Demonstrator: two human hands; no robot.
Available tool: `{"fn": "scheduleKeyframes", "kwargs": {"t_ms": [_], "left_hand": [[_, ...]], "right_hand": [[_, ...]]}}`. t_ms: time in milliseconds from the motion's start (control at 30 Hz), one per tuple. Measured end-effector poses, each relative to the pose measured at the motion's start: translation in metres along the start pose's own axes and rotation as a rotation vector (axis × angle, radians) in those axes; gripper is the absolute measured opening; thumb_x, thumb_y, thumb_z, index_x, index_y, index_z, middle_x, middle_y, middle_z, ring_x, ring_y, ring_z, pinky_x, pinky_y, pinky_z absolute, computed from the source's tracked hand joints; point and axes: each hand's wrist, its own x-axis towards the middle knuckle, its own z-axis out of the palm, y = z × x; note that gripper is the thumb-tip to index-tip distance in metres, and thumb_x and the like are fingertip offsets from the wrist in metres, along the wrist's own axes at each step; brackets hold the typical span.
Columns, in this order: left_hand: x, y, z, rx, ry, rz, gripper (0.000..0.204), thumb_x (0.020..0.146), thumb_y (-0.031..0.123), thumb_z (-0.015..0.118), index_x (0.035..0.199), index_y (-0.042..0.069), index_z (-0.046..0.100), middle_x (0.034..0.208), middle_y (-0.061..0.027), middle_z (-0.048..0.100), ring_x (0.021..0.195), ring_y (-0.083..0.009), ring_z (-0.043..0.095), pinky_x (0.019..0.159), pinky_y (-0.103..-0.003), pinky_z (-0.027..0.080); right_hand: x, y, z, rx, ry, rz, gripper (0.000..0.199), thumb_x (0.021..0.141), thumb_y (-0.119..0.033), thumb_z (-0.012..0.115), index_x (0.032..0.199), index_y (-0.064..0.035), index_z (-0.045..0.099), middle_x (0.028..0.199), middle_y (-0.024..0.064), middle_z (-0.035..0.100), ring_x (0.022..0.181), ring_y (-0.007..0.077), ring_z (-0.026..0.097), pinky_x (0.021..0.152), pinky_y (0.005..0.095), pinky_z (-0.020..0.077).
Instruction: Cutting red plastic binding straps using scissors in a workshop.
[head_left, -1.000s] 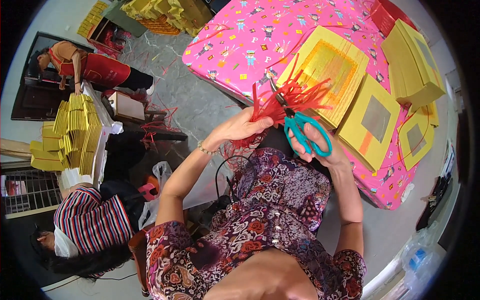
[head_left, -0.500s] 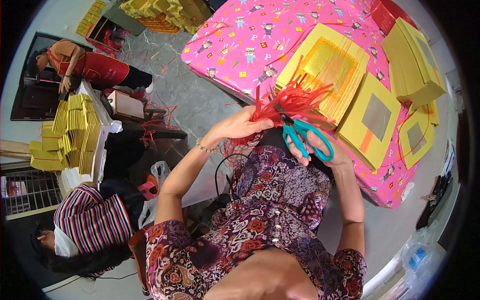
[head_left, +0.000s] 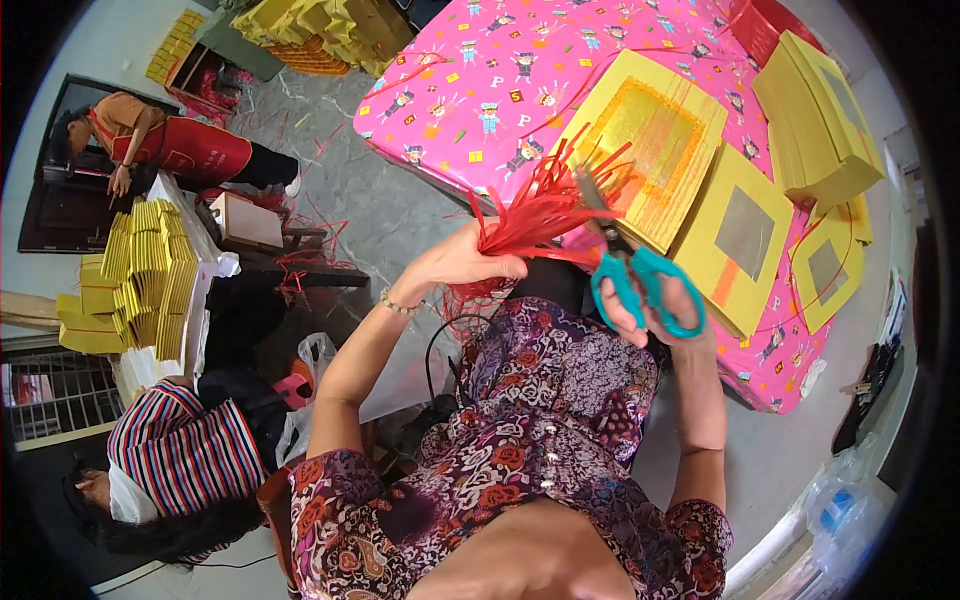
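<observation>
Here, the left hand (head_left: pixel 462 256) is closed around a bunch of red strips (head_left: pixel 540 215), thin and shiny, their uneven ends fanning out by the near edge of the pink table (head_left: pixel 430 118); the right hand (head_left: pixel 678 302), half-curled, grips teal-handled scissors (head_left: pixel 617 250).

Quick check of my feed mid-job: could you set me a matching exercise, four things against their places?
Things
1. teal-handled scissors
2. red strips
3. beaded bracelet
4. yellow paper stack with the gold panel

Places
A. around the left wrist
B. in the right hand
C. on the pink printed tablecloth
D. in the left hand

Pairs: 1-B, 2-D, 3-A, 4-C
</observation>
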Motion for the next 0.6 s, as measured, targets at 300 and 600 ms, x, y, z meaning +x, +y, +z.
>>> {"fn": "scheduleKeyframes", "kwargs": {"t_ms": [300,600], "left_hand": [[0.001,-0.001,-0.005,0.329,-0.055,0.126,0.047,0.074,0.023,0.076,0.111,0.002,0.057,0.091,-0.0052,0.068,0.079,-0.0103,0.061,0.073,-0.029,0.048],[-0.003,0.016,-0.001,0.351,-0.012,0.065,0.051,0.075,0.025,0.073,0.115,0.000,0.054,0.088,-0.0128,0.066,0.072,-0.0185,0.060,0.069,-0.033,0.047]], "right_hand": [[-0.007,-0.004,-0.011,0.076,-0.059,0.083,0.073,0.081,-0.069,0.043,0.105,-0.0001,0.049,0.070,0.0064,0.053,0.050,0.0119,0.050,0.044,0.0215,0.0388],[-0.013,0.007,-0.015,-0.125,-0.105,0.180,0.072,0.080,-0.074,0.038,0.100,-0.0055,0.050,0.070,0.0003,0.054,0.052,0.0074,0.053,0.043,0.0172,0.0310]]}}
